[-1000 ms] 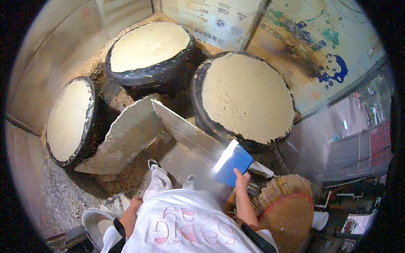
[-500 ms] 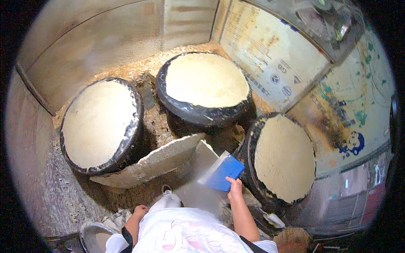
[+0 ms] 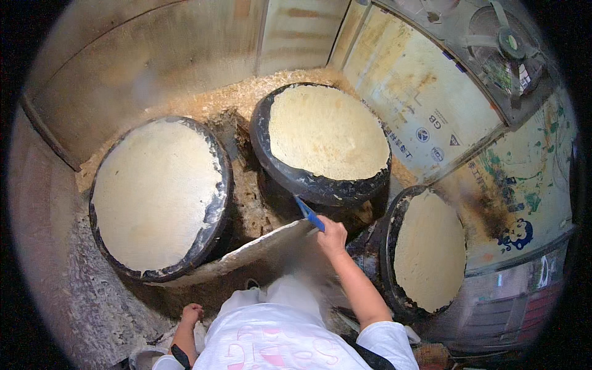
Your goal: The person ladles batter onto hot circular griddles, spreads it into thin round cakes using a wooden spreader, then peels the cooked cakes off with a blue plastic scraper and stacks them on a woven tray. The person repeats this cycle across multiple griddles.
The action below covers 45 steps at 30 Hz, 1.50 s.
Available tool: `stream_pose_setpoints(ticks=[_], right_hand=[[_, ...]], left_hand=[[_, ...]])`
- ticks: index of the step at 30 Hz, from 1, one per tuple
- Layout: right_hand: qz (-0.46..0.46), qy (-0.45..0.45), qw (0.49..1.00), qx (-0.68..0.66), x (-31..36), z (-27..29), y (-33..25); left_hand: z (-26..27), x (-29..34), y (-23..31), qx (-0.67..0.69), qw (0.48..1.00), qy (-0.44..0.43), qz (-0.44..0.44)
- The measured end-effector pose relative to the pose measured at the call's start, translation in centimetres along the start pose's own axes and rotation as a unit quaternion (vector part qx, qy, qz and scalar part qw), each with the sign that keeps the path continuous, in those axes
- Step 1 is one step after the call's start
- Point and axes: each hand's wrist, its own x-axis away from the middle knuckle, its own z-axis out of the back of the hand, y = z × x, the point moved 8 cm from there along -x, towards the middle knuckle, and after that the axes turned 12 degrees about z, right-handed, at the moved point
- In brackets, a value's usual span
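Near the middle of the frame we see the right hand (image 3: 333, 235) gripping a flat blue scraper (image 3: 315, 218), its fingers closed around the near edge. We see the scraper almost edge-on, slanting up and to the left from the hand, its far corner close to the lower rim of a dark round vat (image 3: 330, 132) in the upper middle of the frame; whether the two touch, we cannot tell. That vat is covered by a cream-coloured layer with a few faint brownish marks, and its black rim is ragged along the inner edge. At the left of the frame we find a larger-looking vat (image 3: 157, 197), pale on top with whitish flecks on its right rim, and at the right a third vat (image 3: 430, 250) with the same cream surface, seen at a steeper angle. Below the left vat we see a rough, pale-edged board (image 3: 259, 246) running up toward the scraper. The left hand (image 3: 192, 312) hangs in the lower left, beside the white shirt (image 3: 277, 339), apart from the vats; it is too small for us to tell whether its fingers are open or closed, or hold anything. Behind the vats we see a tan wall (image 3: 154, 61) across the upper left, a stained printed panel (image 3: 425, 92) to its right, and a large fan (image 3: 509, 43) in the upper right corner
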Motion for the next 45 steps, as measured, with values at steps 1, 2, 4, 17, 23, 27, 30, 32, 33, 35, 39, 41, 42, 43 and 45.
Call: stream_pose_setpoints(ticks=[1, 2, 4, 17, 23, 27, 30, 32, 33, 35, 39, 41, 42, 43, 45], right_hand=[[0.077, 0.017, 0.997, 0.022, -0.6, 0.8, -0.6], [0.125, 0.029, 0.990, 0.066, -1.0, 1.4, -0.4], [0.167, 0.015, 0.977, 0.130, -1.7, 1.6, 1.8], [0.190, -0.060, 0.977, 0.075, -8.7, 0.0, 8.8], [0.238, -0.062, 0.968, 0.044, -16.4, -7.4, -1.1], [0.195, -0.126, 0.963, 0.134, -21.9, -14.8, -4.8], [0.172, -0.137, 0.958, 0.185, -27.0, -18.4, -6.7], [0.131, -0.161, 0.961, 0.184, -31.3, -19.4, -6.7], [0.123, -0.131, 0.971, 0.159, -33.3, -18.7, -6.8], [0.084, -0.110, 0.984, 0.110, -35.6, -16.9, -5.8], [-0.182, 0.119, 0.918, -0.333, -33.3, -10.3, 2.3], [-0.264, 0.226, 0.754, -0.557, -27.6, -8.1, 6.2], [-0.314, 0.303, 0.703, -0.561, -23.8, -6.6, 8.3], [-0.346, 0.376, 0.642, -0.571, -19.9, -5.2, 10.1], [-0.346, 0.437, 0.606, -0.568, -12.8, -1.8, 12.7]], left_hand=[[-0.2, 0.1, -0.2, -0.009, 1.000, -0.001, 0.012], [-0.4, 0.3, -0.3, -0.013, 1.000, -0.008, 0.012], [-0.9, 0.7, -1.1, 0.006, 0.999, -0.013, 0.039], [-7.1, 2.0, -1.3, -0.083, 0.996, 0.012, 0.016], [-9.4, 2.8, 2.3, -0.105, 0.992, 0.046, -0.056], [-9.8, 2.9, 0.3, 0.050, 0.998, -0.013, 0.023], [-10.1, 3.1, -1.9, -0.034, 0.998, 0.042, 0.025], [-10.2, 3.0, -3.6, -0.053, 0.996, 0.051, 0.049], [-10.0, 2.8, -4.3, -0.053, 0.996, 0.048, 0.057], [-9.7, 2.9, -5.4, -0.054, 0.995, 0.041, 0.068], [-9.4, 2.1, -5.4, -0.072, 0.995, 0.031, 0.061], [-9.9, 1.2, -4.6, -0.091, 0.994, 0.021, 0.054], [-9.7, 0.8, -4.1, -0.107, 0.993, 0.022, 0.054], [-9.8, 0.2, -3.3, -0.117, 0.992, 0.018, 0.047], [-10.0, -0.8, -1.3, -0.127, 0.992, 0.007, 0.028]])
